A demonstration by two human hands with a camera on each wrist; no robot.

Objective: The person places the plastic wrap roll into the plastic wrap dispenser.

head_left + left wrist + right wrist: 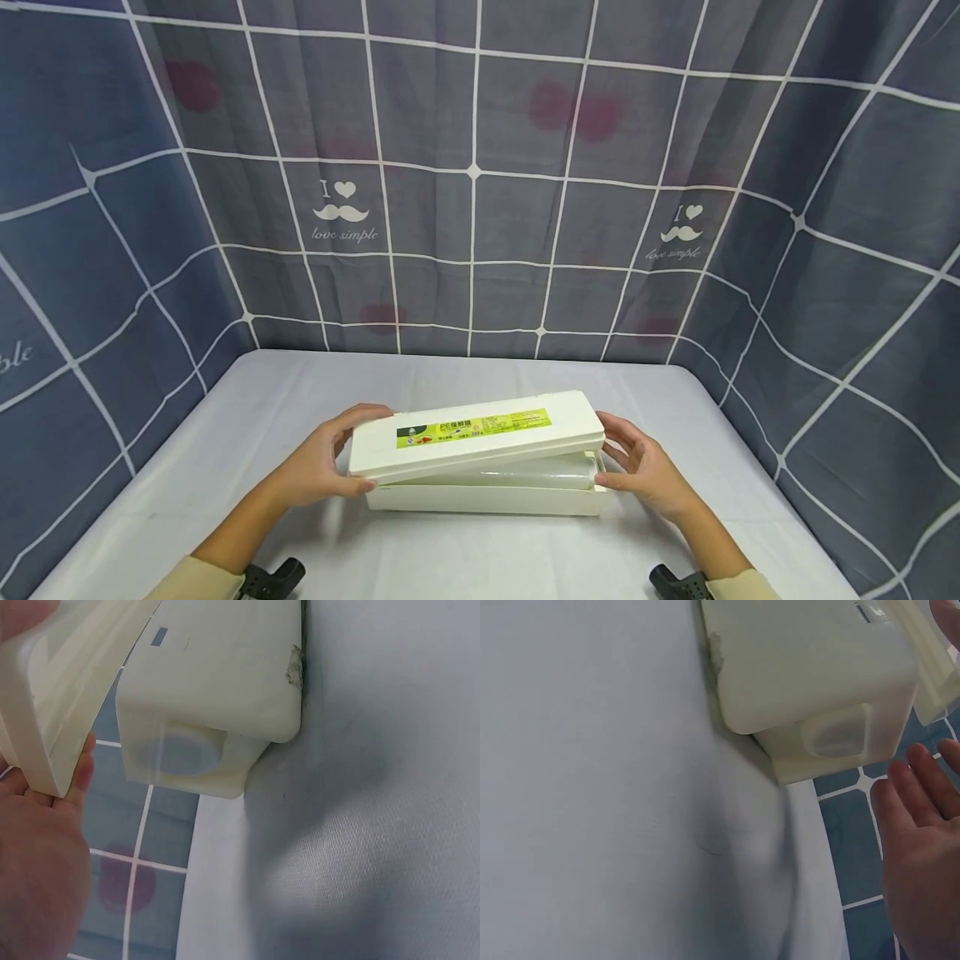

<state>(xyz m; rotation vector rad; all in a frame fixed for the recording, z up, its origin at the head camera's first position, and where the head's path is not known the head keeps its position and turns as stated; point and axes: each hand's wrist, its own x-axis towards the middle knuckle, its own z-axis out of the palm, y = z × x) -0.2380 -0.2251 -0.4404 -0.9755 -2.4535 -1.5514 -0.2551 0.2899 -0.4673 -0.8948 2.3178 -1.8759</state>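
A white lid (472, 435) with a green-yellow label lies tilted over a long white cling film box (487, 500), its left end raised higher off the base in the left wrist view. Under it, a roll of cling film (536, 472) shows inside the box. My left hand (326, 458) grips the lid's left end, thumb in front and fingers behind. Around the right end is my right hand (648, 471), its thumb at the box's front corner. In the right wrist view its fingers (922, 787) are extended beside the box's end.
The box stands on a white-covered table (360, 375). A dark blue-grey checked curtain (517, 217) hangs behind and along both sides. Each wrist wears a black device, the left device (273, 577) and the right device (678, 582).
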